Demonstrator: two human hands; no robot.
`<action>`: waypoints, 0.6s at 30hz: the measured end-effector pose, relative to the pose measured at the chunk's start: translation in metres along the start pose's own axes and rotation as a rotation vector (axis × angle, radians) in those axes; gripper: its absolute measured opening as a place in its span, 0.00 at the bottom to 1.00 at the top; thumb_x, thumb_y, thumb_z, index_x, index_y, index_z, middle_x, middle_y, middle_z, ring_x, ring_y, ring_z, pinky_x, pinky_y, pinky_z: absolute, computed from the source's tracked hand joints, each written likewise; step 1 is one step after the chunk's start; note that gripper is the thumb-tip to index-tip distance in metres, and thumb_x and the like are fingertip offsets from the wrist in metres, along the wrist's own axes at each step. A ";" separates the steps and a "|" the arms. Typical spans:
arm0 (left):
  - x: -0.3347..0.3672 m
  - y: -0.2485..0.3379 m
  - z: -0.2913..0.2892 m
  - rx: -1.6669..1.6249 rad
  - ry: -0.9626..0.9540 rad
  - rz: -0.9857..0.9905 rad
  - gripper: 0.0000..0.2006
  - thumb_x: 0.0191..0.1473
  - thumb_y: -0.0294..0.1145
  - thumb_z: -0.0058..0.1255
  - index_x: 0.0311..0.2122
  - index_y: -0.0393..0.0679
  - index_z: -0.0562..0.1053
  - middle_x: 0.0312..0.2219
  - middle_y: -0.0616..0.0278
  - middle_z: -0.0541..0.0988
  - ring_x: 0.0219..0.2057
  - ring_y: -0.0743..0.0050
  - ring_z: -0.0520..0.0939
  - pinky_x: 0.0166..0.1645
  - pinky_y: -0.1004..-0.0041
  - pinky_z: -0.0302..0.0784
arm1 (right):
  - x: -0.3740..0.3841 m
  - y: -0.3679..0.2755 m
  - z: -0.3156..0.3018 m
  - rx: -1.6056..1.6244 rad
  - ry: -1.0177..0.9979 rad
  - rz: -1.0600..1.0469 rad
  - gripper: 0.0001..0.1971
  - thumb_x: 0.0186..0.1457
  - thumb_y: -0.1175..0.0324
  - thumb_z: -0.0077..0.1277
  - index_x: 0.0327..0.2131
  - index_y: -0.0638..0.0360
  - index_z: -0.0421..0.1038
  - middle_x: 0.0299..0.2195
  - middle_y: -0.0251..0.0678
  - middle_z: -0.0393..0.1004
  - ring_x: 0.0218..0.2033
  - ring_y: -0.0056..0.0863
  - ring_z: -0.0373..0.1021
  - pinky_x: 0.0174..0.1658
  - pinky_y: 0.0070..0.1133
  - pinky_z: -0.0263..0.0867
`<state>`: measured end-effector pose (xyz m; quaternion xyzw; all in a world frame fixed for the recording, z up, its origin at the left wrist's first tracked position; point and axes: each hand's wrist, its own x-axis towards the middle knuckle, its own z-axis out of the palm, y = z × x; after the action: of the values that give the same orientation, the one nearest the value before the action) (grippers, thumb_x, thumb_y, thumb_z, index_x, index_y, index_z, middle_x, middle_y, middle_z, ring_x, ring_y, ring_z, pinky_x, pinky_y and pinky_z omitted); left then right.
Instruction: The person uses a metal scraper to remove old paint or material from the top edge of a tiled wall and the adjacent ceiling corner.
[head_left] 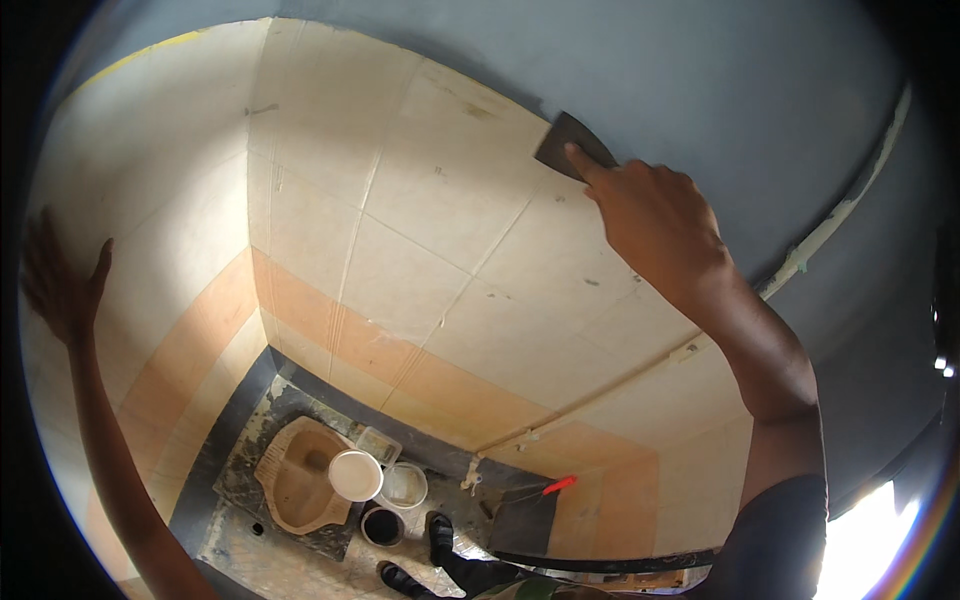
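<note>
My right hand (662, 222) grips a dark, flat putty scraper (572, 143), its index finger stretched along the blade. The scraper lies against the wall where the cream tiles (420, 170) meet the grey-painted upper part (700, 80). Its handle is hidden in my palm. Over on the left, my left hand (68, 285) is spread with fingers apart at the tiled side wall (150, 200). Nothing shows in that hand, and its fingertips are dim near the picture's rim.
Below are a squat toilet (283, 490), a round white container (355, 475), a pale bucket (414, 490) and a dark-filled bucket (382, 527) close to my shoes (440, 538). A pipe (640, 374) runs along the wall to a tap (470, 474). Further right is a red-handled tool (560, 485).
</note>
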<state>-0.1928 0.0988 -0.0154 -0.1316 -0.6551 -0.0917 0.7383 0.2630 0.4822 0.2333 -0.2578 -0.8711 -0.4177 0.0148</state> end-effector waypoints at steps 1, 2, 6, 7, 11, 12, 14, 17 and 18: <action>0.001 -0.001 0.000 0.000 0.001 0.002 0.49 0.56 0.83 0.38 0.75 0.62 0.59 0.72 0.69 0.64 0.69 0.69 0.69 0.65 0.58 0.68 | -0.001 -0.001 0.003 -0.031 0.011 0.008 0.26 0.65 0.73 0.49 0.67 0.48 0.68 0.28 0.40 0.81 0.29 0.35 0.82 0.32 0.30 0.81; -0.001 -0.001 -0.002 0.002 0.001 0.003 0.49 0.56 0.83 0.38 0.75 0.62 0.59 0.72 0.69 0.64 0.69 0.69 0.68 0.65 0.57 0.68 | -0.005 -0.004 0.007 -0.061 0.023 0.015 0.26 0.65 0.73 0.49 0.67 0.49 0.68 0.28 0.40 0.81 0.29 0.35 0.82 0.32 0.30 0.81; 0.002 0.004 -0.001 -0.017 0.008 -0.006 0.49 0.56 0.82 0.38 0.75 0.61 0.58 0.72 0.69 0.63 0.69 0.68 0.68 0.66 0.56 0.68 | 0.012 -0.022 -0.012 -0.094 -0.047 0.011 0.27 0.64 0.74 0.50 0.67 0.48 0.68 0.30 0.41 0.81 0.30 0.36 0.82 0.32 0.31 0.81; 0.004 0.005 -0.002 -0.021 0.010 -0.007 0.49 0.56 0.82 0.38 0.75 0.61 0.58 0.72 0.68 0.63 0.70 0.68 0.67 0.66 0.56 0.68 | 0.010 -0.019 -0.011 -0.065 -0.022 0.018 0.27 0.64 0.74 0.51 0.67 0.48 0.68 0.30 0.40 0.82 0.30 0.36 0.82 0.32 0.31 0.81; 0.007 0.003 -0.006 -0.011 0.019 -0.001 0.50 0.56 0.82 0.39 0.75 0.61 0.57 0.73 0.68 0.62 0.70 0.67 0.67 0.66 0.55 0.68 | 0.006 -0.019 0.004 -0.030 0.063 0.041 0.27 0.67 0.70 0.50 0.68 0.45 0.66 0.28 0.40 0.80 0.28 0.36 0.81 0.35 0.32 0.80; 0.006 0.004 -0.005 -0.018 0.021 -0.004 0.50 0.56 0.82 0.39 0.75 0.61 0.57 0.73 0.68 0.62 0.70 0.67 0.66 0.66 0.55 0.68 | 0.004 -0.021 0.004 -0.041 0.068 0.053 0.26 0.69 0.68 0.49 0.69 0.43 0.65 0.27 0.39 0.78 0.27 0.36 0.80 0.37 0.33 0.80; 0.006 0.007 -0.004 -0.029 0.021 -0.004 0.50 0.56 0.82 0.39 0.76 0.61 0.57 0.73 0.68 0.61 0.71 0.66 0.66 0.66 0.54 0.68 | 0.017 -0.030 -0.005 -0.086 -0.013 0.041 0.26 0.70 0.67 0.48 0.70 0.44 0.64 0.27 0.40 0.79 0.28 0.36 0.80 0.37 0.33 0.80; 0.009 0.004 -0.005 -0.025 0.031 0.000 0.50 0.56 0.82 0.39 0.76 0.60 0.56 0.74 0.67 0.60 0.71 0.66 0.65 0.67 0.53 0.68 | 0.012 -0.029 -0.006 -0.063 0.000 0.026 0.25 0.66 0.72 0.50 0.66 0.50 0.68 0.28 0.41 0.81 0.29 0.36 0.82 0.34 0.32 0.81; 0.011 0.006 -0.005 -0.027 0.037 0.003 0.50 0.56 0.82 0.39 0.76 0.60 0.56 0.74 0.67 0.60 0.71 0.66 0.65 0.67 0.53 0.68 | 0.008 -0.025 -0.006 -0.043 0.024 0.028 0.25 0.63 0.74 0.51 0.64 0.53 0.70 0.29 0.41 0.83 0.30 0.37 0.83 0.32 0.31 0.81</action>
<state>-0.1844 0.1035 -0.0055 -0.1409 -0.6399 -0.1021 0.7485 0.2435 0.4683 0.2207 -0.2650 -0.8581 -0.4391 0.0256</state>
